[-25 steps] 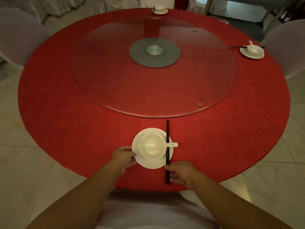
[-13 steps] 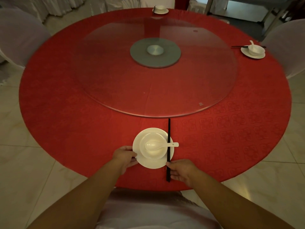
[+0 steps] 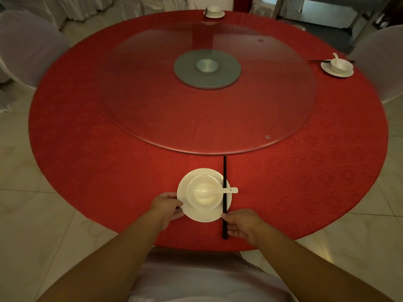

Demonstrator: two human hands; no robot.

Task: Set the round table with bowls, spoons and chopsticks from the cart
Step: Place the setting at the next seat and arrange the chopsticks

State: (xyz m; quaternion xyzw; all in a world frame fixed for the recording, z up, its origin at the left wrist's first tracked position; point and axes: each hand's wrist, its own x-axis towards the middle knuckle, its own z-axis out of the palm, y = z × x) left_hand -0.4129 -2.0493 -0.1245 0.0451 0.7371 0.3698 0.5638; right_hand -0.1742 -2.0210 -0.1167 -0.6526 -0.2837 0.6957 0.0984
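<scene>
Our right hand [image 3: 242,225] pinches the black chopsticks [image 3: 224,192] at 6 o'clock, their length pointing to 12; our left hand [image 3: 166,205] grips the plate [image 3: 202,215].

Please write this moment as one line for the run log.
phase: adjusting near setting | left hand: holds plate rim | right hand: pinches chopsticks | spoon: in bowl

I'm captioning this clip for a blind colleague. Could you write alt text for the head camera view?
A person's left hand holds the rim of a white plate carrying a bowl and spoon, while the right hand pinches black chopsticks lying across the plate's right edge. Two more settings sit at the far side and right of the red round table.
</scene>
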